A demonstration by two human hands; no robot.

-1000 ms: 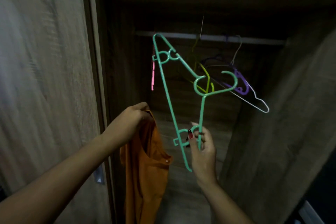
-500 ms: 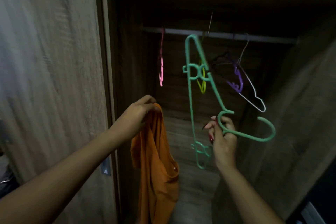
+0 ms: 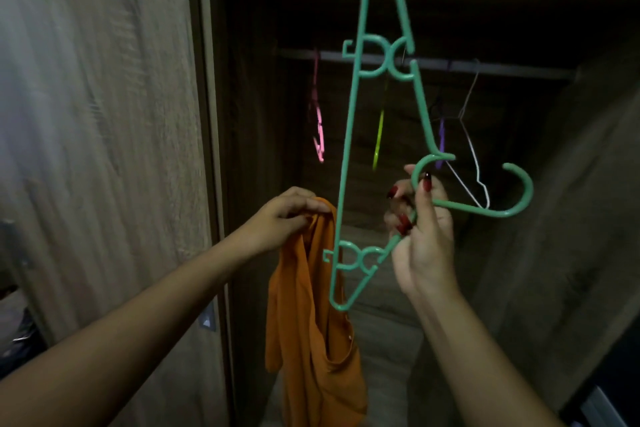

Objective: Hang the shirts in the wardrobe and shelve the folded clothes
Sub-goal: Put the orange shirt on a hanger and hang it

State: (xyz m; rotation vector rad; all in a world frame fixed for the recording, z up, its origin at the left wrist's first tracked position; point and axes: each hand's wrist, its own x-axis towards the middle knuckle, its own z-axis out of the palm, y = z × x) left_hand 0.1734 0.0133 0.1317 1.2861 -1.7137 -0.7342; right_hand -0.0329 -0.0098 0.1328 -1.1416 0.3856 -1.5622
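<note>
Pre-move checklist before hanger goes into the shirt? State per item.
1. Left hand grips the orange shirt at its top: ok.
2. Right hand grips the green hanger near its neck: ok.
3. Hanger level for threading: not ok, it stands on end and its hook points right.
4. Hanger inside the shirt: not ok, it is bare, beside the fabric.
5. Neck opening spread: cannot tell, the fabric hangs bunched.
6. Free room on the rail: ok, probably; a gap shows right of the pink hanger.
</note>
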